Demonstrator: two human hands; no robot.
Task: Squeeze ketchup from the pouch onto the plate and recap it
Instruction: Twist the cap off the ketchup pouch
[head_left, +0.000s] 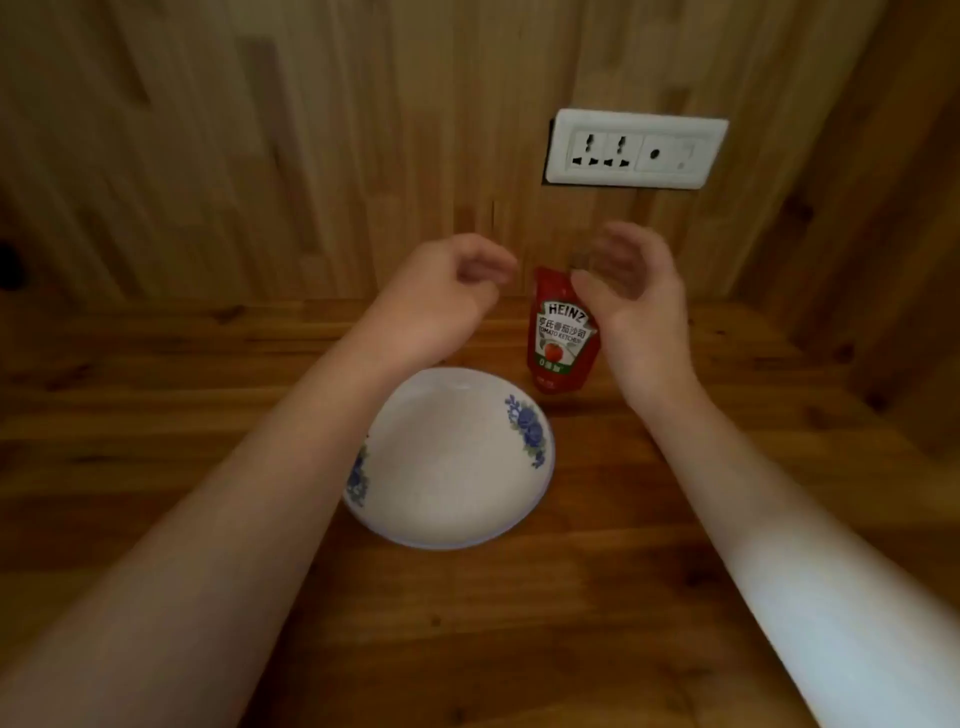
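Observation:
A red ketchup pouch stands upright on the wooden table near the back wall. Its top and cap are hidden behind my right hand, which is curved around the pouch's upper right side with fingers apart; I cannot tell whether it touches. My left hand hovers just left of the pouch top, fingers loosely curled, holding nothing. A white plate with blue flower prints sits in front of the pouch, between my forearms, with no ketchup visible on it.
A white wall socket panel is set in the wooden wall above the pouch. The wooden table spreads to the left and right of the plate.

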